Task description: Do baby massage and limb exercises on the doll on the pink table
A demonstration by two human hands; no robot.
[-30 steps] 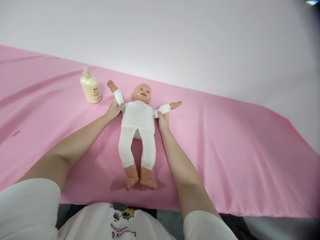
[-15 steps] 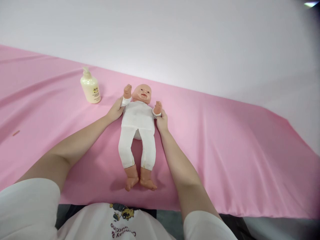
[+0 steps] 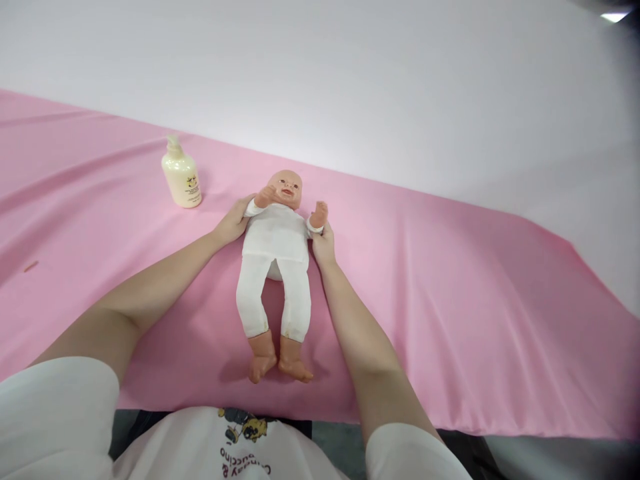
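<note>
A smooth white backdrop (image 3: pixel 400 93) rises beyond the wide, wrinkled pink cloth (image 3: pixel 475 320), which covers the work surface. At the near edge is the wearer's white T-shirt (image 3: pixel 190 447) with a cartoon print and dark red lettering.

The bald plastic baby doll in white long-sleeved clothing (image 3: pixel 276 233) lies face up on the cloth, between the two forearms, feet toward the shirt. Its trunk and legs lie as before, but its arms, spread wide a second ago, are now folded in; since the last frame, the one on the left has swung inward, its small hand near the chin.

The left hand (image 3: pixel 234 221) is clamped on one white sleeve and the right hand (image 3: pixel 324 244) on the other; sleeves and doll arms partly hide the fingers.

The cream-coloured pump bottle with a printed label (image 3: pixel 181 179) stands upright beyond the left forearm, apart from hand and doll. Farther left lies a thin brownish sliver (image 3: pixel 31 266).
</note>
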